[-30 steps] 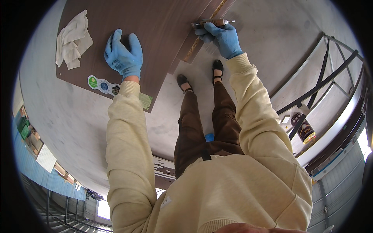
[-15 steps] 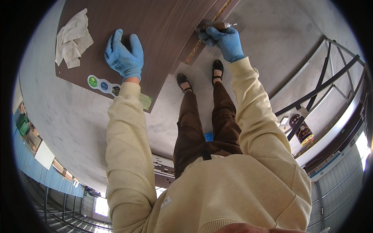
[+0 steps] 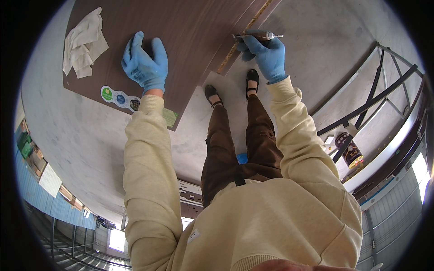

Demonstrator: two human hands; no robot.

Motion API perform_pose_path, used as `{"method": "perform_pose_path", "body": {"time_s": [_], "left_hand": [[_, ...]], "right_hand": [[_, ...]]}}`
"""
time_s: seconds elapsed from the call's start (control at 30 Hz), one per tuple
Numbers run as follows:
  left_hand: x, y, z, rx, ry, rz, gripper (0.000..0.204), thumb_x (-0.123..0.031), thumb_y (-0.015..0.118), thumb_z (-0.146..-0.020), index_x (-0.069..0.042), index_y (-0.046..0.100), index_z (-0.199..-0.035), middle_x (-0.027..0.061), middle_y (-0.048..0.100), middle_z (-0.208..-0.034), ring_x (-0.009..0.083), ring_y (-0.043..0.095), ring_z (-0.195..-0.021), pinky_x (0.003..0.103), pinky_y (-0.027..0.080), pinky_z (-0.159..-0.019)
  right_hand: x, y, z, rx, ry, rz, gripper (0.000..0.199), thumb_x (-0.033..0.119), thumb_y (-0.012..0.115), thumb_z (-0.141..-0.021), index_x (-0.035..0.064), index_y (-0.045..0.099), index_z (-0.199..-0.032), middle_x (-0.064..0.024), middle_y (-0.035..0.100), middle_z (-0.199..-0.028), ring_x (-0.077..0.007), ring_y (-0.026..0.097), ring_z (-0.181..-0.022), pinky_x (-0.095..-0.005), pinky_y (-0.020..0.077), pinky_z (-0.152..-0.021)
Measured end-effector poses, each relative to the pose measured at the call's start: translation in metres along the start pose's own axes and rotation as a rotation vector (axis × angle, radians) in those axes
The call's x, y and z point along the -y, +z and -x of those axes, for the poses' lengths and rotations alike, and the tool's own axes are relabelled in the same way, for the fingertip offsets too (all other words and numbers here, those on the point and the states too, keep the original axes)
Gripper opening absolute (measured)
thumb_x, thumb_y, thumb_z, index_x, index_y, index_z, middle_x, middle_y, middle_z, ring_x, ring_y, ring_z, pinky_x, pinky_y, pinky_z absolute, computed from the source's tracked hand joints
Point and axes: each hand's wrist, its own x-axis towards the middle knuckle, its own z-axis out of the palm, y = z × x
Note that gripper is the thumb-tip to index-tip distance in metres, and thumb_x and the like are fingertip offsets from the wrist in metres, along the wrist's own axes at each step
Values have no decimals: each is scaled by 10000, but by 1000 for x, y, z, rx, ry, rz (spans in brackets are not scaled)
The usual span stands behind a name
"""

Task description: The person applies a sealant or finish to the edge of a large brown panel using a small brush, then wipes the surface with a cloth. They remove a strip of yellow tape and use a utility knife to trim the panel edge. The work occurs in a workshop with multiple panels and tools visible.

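My left hand (image 3: 145,65), in a blue glove, rests on a large dark brown wood-grain panel (image 3: 190,49) with fingers and thumb apart; it holds nothing. In my right hand (image 3: 267,58), also gloved in blue, is a slim brown-handled tool (image 3: 260,35) with a silver fitting at its right end. Its thin left tip reaches the panel's right edge. I cannot make out the exact kind of tool. Along that edge runs a strip of bare chipboard (image 3: 227,59). A crumpled pale cloth (image 3: 85,44) lies at the panel's left side.
Round stickers (image 3: 120,98) and a green label (image 3: 170,118) sit near the panel's near edge. At the right stand a dark metal frame (image 3: 368,113) and a dark printed container (image 3: 349,152). My feet are on the grey floor (image 3: 312,58) just below the panel.
My right hand has shifted slightly to the right and nearer to me, with the tool turned so its fitting points more to the right. The left hand has hardly moved.
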Motion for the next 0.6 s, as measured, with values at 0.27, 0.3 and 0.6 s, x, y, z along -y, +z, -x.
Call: {"method": "perform_pose_path", "body": {"time_s": [0.27, 0.3, 0.6], "left_hand": [[2, 2, 1, -36, 8, 11, 430, -393, 717, -904, -80, 725, -1199, 67, 743, -1188, 264, 642, -1167, 453, 483, -982], [2, 2, 1, -35, 2, 16, 428, -394, 716, -905, -83, 726, -1198, 65, 743, -1186, 263, 641, -1167, 452, 483, -980], [1, 0, 0, 1, -28, 1, 435, -384, 725, -913, -81, 729, -1225, 84, 742, -1223, 290, 651, -1176, 454, 471, -1022]], "right_hand": [[24, 16, -15, 56, -257, 336, 204, 119, 690, -963, -34, 728, -1092, -115, 762, -861, -147, 712, -663, -272, 581, -621], [28, 16, -17, 34, -250, 291, 219, 104, 687, -967, -39, 724, -1129, -125, 769, -889, -143, 710, -665, -265, 580, -611], [44, 21, 7, -116, -117, 342, 224, 137, 680, -948, -35, 746, -1076, -99, 768, -791, -120, 679, -584, -252, 543, -551]]}}
